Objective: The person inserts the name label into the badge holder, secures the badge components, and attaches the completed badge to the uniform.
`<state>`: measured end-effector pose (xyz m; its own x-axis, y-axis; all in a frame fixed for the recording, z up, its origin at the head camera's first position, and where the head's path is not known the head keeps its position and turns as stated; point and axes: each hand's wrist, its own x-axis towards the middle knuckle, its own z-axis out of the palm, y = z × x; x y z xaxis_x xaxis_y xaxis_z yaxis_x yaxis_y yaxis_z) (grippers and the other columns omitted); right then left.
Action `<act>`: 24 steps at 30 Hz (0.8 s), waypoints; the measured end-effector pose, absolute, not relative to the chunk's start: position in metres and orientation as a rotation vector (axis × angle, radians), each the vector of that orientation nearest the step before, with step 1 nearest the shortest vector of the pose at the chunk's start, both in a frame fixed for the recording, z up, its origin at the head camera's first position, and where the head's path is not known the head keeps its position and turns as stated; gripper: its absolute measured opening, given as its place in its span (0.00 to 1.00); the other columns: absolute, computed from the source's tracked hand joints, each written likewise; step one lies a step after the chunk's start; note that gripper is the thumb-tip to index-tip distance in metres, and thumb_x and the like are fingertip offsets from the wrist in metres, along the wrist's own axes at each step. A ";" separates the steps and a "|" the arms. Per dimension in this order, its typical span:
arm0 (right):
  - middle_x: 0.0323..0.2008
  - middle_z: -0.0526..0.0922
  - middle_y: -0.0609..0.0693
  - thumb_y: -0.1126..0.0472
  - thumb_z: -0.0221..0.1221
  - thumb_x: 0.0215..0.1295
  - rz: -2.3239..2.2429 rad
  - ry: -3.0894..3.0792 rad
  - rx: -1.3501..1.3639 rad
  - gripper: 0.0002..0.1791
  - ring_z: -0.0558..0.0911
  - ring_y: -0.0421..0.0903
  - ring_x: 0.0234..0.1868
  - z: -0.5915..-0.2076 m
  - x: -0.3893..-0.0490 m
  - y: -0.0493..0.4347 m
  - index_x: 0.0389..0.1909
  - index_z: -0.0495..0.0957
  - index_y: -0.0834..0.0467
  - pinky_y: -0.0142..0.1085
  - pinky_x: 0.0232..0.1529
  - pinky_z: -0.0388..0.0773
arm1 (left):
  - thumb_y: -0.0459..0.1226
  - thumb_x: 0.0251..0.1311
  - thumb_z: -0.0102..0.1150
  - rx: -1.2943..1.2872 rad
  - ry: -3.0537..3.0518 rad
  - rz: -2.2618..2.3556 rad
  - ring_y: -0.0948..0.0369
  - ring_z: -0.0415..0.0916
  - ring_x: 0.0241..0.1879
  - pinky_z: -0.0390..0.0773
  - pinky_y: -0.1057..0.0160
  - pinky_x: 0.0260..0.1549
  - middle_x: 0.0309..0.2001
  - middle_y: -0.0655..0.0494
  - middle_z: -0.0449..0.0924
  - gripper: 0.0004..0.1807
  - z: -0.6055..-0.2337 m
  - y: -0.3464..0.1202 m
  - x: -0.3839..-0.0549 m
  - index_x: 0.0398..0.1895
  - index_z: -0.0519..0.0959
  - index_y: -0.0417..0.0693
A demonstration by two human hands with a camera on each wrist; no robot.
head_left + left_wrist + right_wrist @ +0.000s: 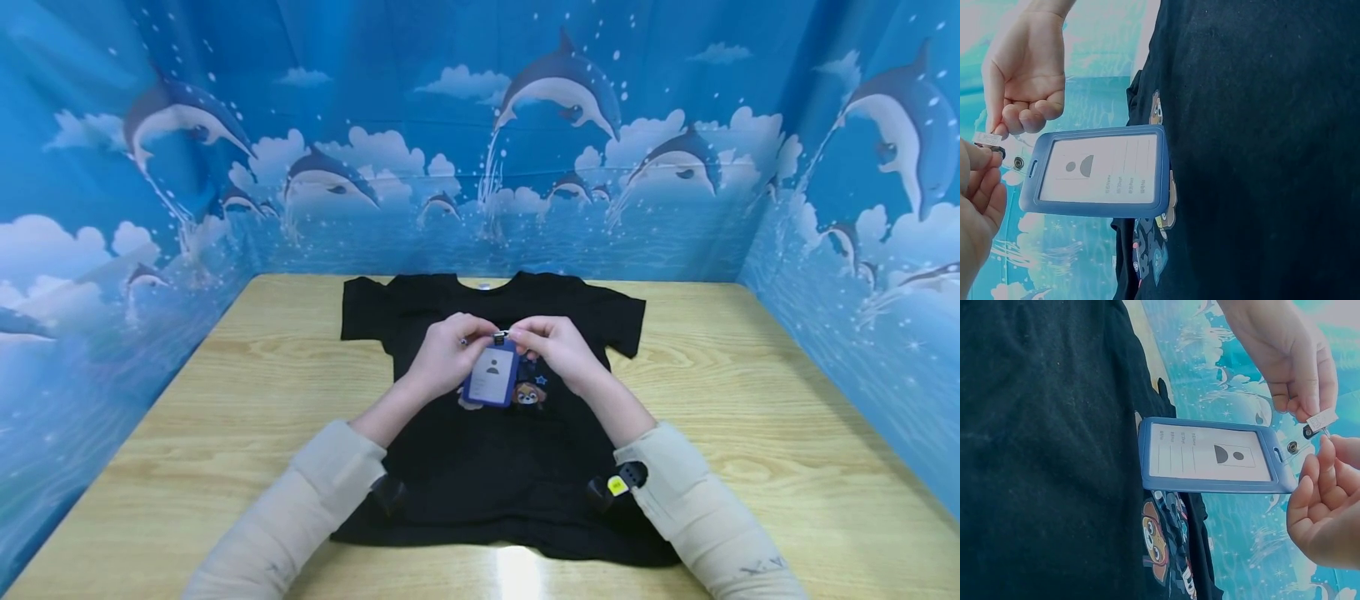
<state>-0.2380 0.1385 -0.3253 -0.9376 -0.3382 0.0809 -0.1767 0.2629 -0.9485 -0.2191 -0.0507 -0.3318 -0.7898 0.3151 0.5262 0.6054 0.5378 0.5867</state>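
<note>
A blue badge holder [491,375] with a white card and a printed person icon hangs upright in front of a black T-shirt [495,483]. At its top is a small metal clip [500,337] on a clear strap with a round snap [1018,162]. My left hand [447,354] pinches the clip from the left, while my right hand [555,346] pinches it from the right with thumb and fingertips. Both wrist views show a small white label [1322,419] at the clip, between the two hands. Fingers partly hide the clip's jaws.
The shirt lies spread on a wooden table [750,400], neck at the far side, with a cartoon dog print [529,394] on its chest. A blue dolphin-patterned curtain [420,100] encloses the back and both sides.
</note>
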 end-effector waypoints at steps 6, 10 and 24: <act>0.25 0.77 0.48 0.61 0.54 0.67 -1.779 2.387 -0.482 0.14 0.74 0.56 0.35 -0.326 -0.237 0.137 0.41 0.79 0.70 0.45 0.39 0.73 | 0.28 0.59 0.56 -0.839 -2.375 -1.054 0.61 0.75 0.36 0.76 0.66 0.34 0.35 0.52 0.80 0.06 -0.331 -0.052 -0.220 0.38 0.82 0.41; 0.24 0.77 0.47 0.62 0.54 0.67 -1.783 2.396 -0.480 0.14 0.74 0.57 0.34 -0.328 -0.236 0.136 0.40 0.79 0.70 0.45 0.38 0.72 | 0.27 0.58 0.57 -0.885 -2.358 -1.011 0.60 0.75 0.35 0.76 0.66 0.33 0.34 0.51 0.80 0.06 -0.331 -0.052 -0.220 0.36 0.81 0.40; 0.22 0.76 0.47 0.62 0.55 0.65 -1.735 2.464 -0.445 0.13 0.72 0.46 0.30 -0.327 -0.236 0.135 0.34 0.81 0.70 0.44 0.36 0.70 | 0.28 0.57 0.59 -0.903 -2.446 -0.809 0.60 0.74 0.35 0.75 0.67 0.35 0.34 0.52 0.81 0.06 -0.329 -0.050 -0.218 0.36 0.82 0.40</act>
